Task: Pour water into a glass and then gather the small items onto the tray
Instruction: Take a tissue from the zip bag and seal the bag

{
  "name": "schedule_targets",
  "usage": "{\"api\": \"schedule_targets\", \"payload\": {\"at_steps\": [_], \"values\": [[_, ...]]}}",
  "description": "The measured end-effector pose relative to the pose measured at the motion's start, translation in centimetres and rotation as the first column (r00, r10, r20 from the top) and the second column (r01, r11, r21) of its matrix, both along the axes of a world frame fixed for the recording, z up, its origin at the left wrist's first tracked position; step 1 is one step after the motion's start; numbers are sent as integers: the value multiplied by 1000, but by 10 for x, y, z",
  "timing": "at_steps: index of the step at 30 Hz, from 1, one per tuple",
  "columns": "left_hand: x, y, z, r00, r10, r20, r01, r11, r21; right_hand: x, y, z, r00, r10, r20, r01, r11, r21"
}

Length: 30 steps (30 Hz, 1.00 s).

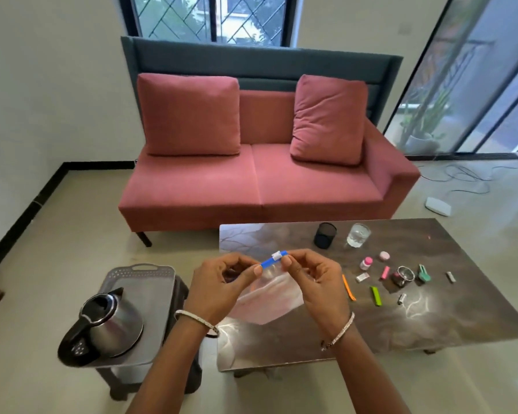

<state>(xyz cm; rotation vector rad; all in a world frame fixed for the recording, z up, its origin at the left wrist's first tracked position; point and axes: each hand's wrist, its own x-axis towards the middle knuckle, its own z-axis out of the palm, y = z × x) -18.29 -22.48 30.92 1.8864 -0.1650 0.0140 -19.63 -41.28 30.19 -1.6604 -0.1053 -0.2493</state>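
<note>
Both hands hold a clear zip bag (pixel 269 297) with a blue zip strip and white slider above the table's near left part. My left hand (pixel 222 282) pinches the strip's left end, and my right hand (pixel 311 279) pinches its right end by the slider. A glass (pixel 358 235) with water stands at the table's far side. Several small items lie to the right: a pink-capped bottle (pixel 366 263), a pink cap (pixel 384 256), an orange clip (pixel 348 287), a green clip (pixel 376 296), a small metal strainer (pixel 405 274). A steel kettle (pixel 108 321) sits on the grey tray (pixel 153 282) on a stool at left.
A black mesh pen cup (pixel 325 235) stands beside the glass. The dark glossy table (pixel 446 324) has a pink sofa (pixel 257 177) behind it. Cables and a white box (pixel 437 206) lie on the floor at right.
</note>
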Motion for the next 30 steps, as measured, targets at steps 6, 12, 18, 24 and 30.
{"api": "schedule_targets", "payload": {"at_steps": [6, 12, 18, 24, 30], "values": [[7, -80, 28, 979, -87, 187, 86, 996, 14, 7, -63, 18, 999, -36, 39, 36, 999, 5], [17, -157, 42, 963, -5, 269, 22, 998, -60, 19, -135, 31, 993, -25, 118, 28, 999, -25], [24, -229, 49, 960, 14, 279, 17, 994, -106, 29, -197, 28, 978, -90, 190, 91, 996, 3], [34, -278, 44, 961, 15, 277, -2, 999, -45, 41, -253, 23, 957, -189, 220, 185, 982, 37], [48, -274, 22, 956, 75, 282, -95, 994, 58, 57, -313, 16, 936, -313, 164, 262, 926, 272]]}}
